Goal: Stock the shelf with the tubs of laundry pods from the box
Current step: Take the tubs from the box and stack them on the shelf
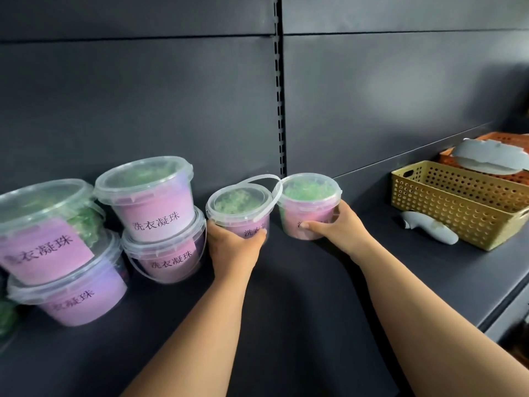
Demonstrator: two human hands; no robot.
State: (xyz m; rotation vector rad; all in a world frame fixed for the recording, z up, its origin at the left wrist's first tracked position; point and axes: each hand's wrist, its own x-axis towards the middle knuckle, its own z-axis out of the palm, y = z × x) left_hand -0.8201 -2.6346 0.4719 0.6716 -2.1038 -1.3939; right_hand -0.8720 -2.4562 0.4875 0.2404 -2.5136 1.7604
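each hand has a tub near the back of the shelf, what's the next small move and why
Probably lower both onto the dark shelf and let go: the left hand grips one clear pink-labelled tub of green pods, the right hand a second tub, both upright beside the two-high stacks. Whether they already rest down is unclear.

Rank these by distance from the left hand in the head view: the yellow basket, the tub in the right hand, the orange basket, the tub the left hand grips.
1. Left-hand tub: gripped by the left hand itself.
2. Right-hand tub: just to its right.
3. Yellow basket: well off to the right.
4. Orange basket: behind the yellow one, farthest right.
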